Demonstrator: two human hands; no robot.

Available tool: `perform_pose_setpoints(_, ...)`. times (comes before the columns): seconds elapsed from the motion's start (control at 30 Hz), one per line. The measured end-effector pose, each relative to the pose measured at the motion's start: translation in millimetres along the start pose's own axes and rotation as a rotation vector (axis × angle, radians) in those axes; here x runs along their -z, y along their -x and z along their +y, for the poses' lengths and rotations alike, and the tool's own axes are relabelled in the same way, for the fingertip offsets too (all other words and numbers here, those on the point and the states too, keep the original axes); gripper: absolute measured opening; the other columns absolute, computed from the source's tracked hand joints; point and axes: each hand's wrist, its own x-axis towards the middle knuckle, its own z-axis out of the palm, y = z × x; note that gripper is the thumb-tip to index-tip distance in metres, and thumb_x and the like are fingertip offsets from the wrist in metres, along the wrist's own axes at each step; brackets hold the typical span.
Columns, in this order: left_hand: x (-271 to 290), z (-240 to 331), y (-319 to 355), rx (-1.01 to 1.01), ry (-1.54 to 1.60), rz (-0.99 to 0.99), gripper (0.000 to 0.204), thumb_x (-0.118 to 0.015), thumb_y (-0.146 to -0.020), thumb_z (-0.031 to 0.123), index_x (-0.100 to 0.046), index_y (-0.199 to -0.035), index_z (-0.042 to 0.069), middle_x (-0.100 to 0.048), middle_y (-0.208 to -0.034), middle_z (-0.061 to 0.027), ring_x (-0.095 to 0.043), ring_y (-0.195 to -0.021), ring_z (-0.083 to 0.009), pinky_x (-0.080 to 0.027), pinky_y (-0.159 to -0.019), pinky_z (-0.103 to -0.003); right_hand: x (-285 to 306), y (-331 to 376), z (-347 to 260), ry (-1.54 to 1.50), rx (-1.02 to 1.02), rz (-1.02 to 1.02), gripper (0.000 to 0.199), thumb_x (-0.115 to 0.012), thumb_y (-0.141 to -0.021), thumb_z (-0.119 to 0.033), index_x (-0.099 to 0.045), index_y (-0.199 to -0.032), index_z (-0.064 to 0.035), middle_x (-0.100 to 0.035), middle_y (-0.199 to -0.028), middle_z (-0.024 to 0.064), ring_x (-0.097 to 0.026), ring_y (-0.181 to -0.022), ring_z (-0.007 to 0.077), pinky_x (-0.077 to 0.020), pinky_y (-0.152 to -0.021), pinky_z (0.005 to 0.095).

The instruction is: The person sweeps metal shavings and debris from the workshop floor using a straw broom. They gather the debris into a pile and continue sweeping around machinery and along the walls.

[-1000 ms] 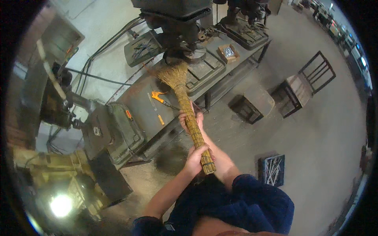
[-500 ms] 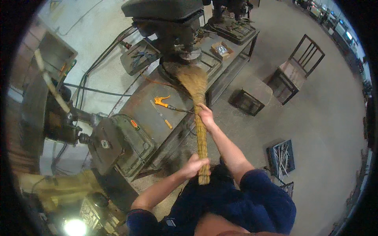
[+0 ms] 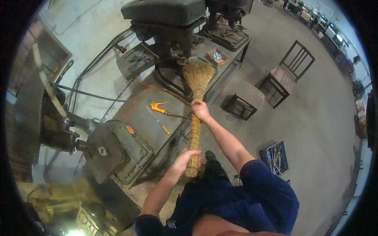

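A straw broom point(image 3: 195, 128) is held out in front of me with both hands. My left hand point(image 3: 186, 159) is closed round the butt end of its handle, near my body. Higher up, just below where the straw fans out, my right hand point(image 3: 201, 111) grips the handle. The broom's bristles spread over the base of a dark drill press point(image 3: 167, 37), hiding part of it. On the metal workbench point(image 3: 136, 108) to the left of the broom lie a yellow air blow gun point(image 3: 158, 108) and a file with a wooden handle point(image 3: 164, 128).
Another drill press point(image 3: 226, 31) stands farther along the bench, beside a small open box point(image 3: 216, 57). A machine with a square plate point(image 3: 104, 151) is at the left. On the floor at right are a wooden stool point(image 3: 248, 98), a chair point(image 3: 285, 74) and a crate of metal rods point(image 3: 274, 157).
The broom has swung slightly, its bristles now farther right on the drill press base and its butt end farther left. Both hands keep their grip. My view has shifted a little.
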Motion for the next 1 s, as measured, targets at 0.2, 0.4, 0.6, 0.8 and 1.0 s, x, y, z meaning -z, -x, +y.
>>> perform_pose_setpoints(0.2, 0, 0, 6, 0.088, -0.056, -0.105, 0.022, -0.06, -0.073, 0.018, -0.046, -0.082, 0.004, -0.052, -0.06, -0.0078, -0.053, -0.044, -0.0199, -0.044, -0.039, -0.031, 39, 31, 10, 0.089, -0.091, 0.174, 0.013, -0.052, -0.069, -0.011, -0.056, -0.08, -0.0046, -0.058, -0.075, 0.0096, -0.054, -0.071, 0.0157, -0.0416, -0.067, 0.0255)
perform_pose_setpoints(0.4, -5, 15, -12, -0.04, -0.002, -0.031, 0.02, -0.058, -0.075, 0.02, -0.048, -0.084, 0.005, -0.053, -0.062, -0.0067, -0.053, -0.044, -0.0183, -0.045, -0.04, -0.03, 17, -9, -42, 0.288, 0.186, 0.058, 0.01, -0.052, -0.068, -0.011, -0.057, -0.075, -0.0065, -0.058, -0.074, 0.0116, -0.057, -0.074, 0.0263, -0.0435, -0.068, 0.029)
perform_pose_setpoints(0.6, -20, -4, -5, 0.091, -0.014, -0.006, 0.024, -0.061, -0.072, 0.017, -0.047, -0.087, 0.004, -0.052, -0.06, -0.008, -0.053, -0.043, -0.0205, -0.044, -0.039, -0.031, 38, 24, 0, 0.358, 0.036, 0.109, 0.012, -0.052, -0.069, -0.016, -0.057, -0.077, -0.0079, -0.058, -0.074, 0.0121, -0.058, -0.073, 0.028, -0.0444, -0.066, 0.0324)
perform_pose_setpoints(0.8, -9, 15, -1, -0.077, -0.014, -0.053, 0.025, -0.06, -0.073, 0.016, -0.047, -0.089, 0.002, -0.052, -0.061, -0.009, -0.053, -0.044, -0.0205, -0.044, -0.04, -0.03, 25, 3, -55, 0.257, 0.124, 0.088, 0.015, -0.051, -0.069, -0.016, -0.057, -0.079, -0.007, -0.059, -0.077, 0.0124, -0.057, -0.074, 0.0297, -0.0443, -0.066, 0.0322)
perform_pose_setpoints(1.0, -19, 15, -43, -0.077, 0.072, 0.024, 0.021, -0.059, -0.074, 0.021, -0.048, -0.086, 0.007, -0.053, -0.062, -0.0064, -0.053, -0.045, -0.0175, -0.045, -0.043, -0.029, 24, -49, -24, 0.534, 0.172, -0.016, 0.016, -0.052, -0.07, -0.019, -0.062, -0.08, -0.0116, -0.06, -0.083, 0.0138, -0.057, -0.077, 0.0321, -0.0468, -0.069, 0.0358)
